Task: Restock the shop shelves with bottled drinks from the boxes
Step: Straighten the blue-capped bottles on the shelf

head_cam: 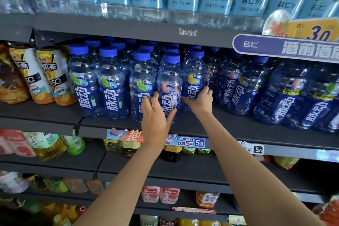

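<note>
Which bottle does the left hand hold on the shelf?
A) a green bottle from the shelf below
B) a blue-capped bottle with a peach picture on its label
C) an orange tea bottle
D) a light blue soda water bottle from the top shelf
B: the left hand grips the blue-capped bottle, whose label shows a peach, at the shelf's front edge.

The blue-capped drink bottles [111,82] stand shoulder to shoulder along the middle shelf [238,130], leaving no gap to reach between them. A bare strip of shelf runs in front of the row, widest at the left below the iced tea bottles [45,77]. The upper shelf [128,27] sits just above the blue caps, so headroom is slight. Both hands fill the centre: the left hand [156,115] and right hand [200,100] flank the front bottle [169,82].
</note>
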Action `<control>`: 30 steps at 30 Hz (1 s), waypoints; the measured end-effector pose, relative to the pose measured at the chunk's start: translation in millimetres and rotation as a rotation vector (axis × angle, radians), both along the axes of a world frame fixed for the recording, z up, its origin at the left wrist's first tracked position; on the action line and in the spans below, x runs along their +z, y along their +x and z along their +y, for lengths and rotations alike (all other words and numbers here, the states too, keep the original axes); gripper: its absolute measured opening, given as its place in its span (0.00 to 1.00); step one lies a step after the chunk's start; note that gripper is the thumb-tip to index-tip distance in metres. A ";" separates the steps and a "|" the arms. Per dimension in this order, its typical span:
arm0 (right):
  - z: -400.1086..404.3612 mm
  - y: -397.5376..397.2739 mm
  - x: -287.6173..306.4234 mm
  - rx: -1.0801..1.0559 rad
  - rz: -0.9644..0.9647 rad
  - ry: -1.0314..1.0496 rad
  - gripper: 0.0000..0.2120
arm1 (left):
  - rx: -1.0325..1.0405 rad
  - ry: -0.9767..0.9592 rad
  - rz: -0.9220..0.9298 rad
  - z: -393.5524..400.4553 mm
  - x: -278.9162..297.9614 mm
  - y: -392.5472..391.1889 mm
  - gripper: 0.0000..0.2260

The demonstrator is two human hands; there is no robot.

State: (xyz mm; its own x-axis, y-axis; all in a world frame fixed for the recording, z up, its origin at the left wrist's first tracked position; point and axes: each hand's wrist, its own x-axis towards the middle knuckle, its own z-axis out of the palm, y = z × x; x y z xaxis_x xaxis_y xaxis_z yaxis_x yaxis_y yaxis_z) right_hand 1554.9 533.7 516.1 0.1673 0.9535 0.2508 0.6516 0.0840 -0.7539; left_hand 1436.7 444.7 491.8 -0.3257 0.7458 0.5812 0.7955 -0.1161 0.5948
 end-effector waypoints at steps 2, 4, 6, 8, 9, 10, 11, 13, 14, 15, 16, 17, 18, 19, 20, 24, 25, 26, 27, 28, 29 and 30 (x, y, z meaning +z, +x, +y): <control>-7.9 18.3 4.7 -0.030 -0.003 0.121 0.40 | 0.004 -0.002 0.011 0.3 0.0 -0.3 0.30; -12.4 45.2 10.6 -0.264 0.030 0.326 0.36 | 0.006 0.006 0.018 1.2 0.1 0.0 0.30; -9.0 74.4 16.6 -0.519 0.118 0.372 0.35 | 0.007 0.017 0.016 1.6 -0.8 1.1 0.30; 2.8 96.8 18.2 -0.568 0.221 0.190 0.38 | 0.008 0.012 0.007 1.1 -2.4 2.0 0.30; 8.5 103.9 17.3 -0.533 0.256 0.086 0.39 | 0.007 0.010 0.005 1.0 -2.5 2.3 0.30; 13.1 109.4 15.3 -0.492 0.270 0.009 0.39 | 0.007 0.011 0.005 1.0 -2.7 2.6 0.30; 15.7 113.5 13.4 -0.470 0.269 -0.031 0.38 | 0.007 0.014 0.007 1.3 -2.8 2.7 0.30; 17.0 118.4 12.2 -0.466 0.229 -0.036 0.36 | 0.006 0.016 0.013 1.7 -2.8 3.0 0.30; 15.7 118.3 11.9 -0.466 0.209 -0.029 0.36 | 0.007 0.016 0.014 1.8 -2.8 2.8 0.30; 13.2 116.6 11.5 -0.464 0.194 -0.018 0.35 | 0.010 0.015 0.014 2.1 -2.7 2.5 0.31; 9.0 113.5 9.6 -0.454 0.181 -0.001 0.35 | 0.015 0.010 0.012 2.3 -3.1 2.1 0.31; 3.4 109.6 6.1 -0.426 0.169 0.028 0.34 | 0.018 0.005 0.009 2.8 -3.9 1.8 0.31; -2.9 104.9 1.3 -0.370 0.158 0.060 0.33 | 0.019 0.003 0.009 3.1 -4.6 1.4 0.31; -9.9 99.5 -1.8 -0.287 0.154 0.085 0.32 | 0.019 0.008 0.013 3.6 -5.5 0.9 0.31; -17.8 93.5 -2.7 -0.192 0.159 0.087 0.30 | 0.018 0.019 0.020 3.8 -6.6 0.8 0.31; -40.0 70.4 1.9 0.151 0.137 -0.002 0.30 | 0.010 0.026 0.020 4.2 -7.5 3.0 0.30; -43.3 65.6 2.8 0.216 0.135 -0.029 0.31 | 0.008 0.025 0.016 3.9 -7.0 3.9 0.30; -45.0 60.4 3.0 0.269 0.141 -0.054 0.30 | 0.010 0.029 0.015 3.7 -6.7 4.4 0.30; -45.9 55.2 3.3 0.314 0.146 -0.068 0.30 | 0.012 0.035 0.018 3.8 -6.3 4.8 0.30; -45.9 50.8 2.9 0.344 0.144 -0.076 0.29 | 0.016 0.040 0.018 3.5 -6.3 5.0 0.29; -45.1 47.1 2.8 0.361 0.139 -0.075 0.28 | 0.021 0.041 0.016 3.2 -6.3 5.3 0.29; -43.6 44.4 2.8 0.363 0.135 -0.071 0.28 | 0.027 0.036 0.012 3.2 -6.1 5.9 0.29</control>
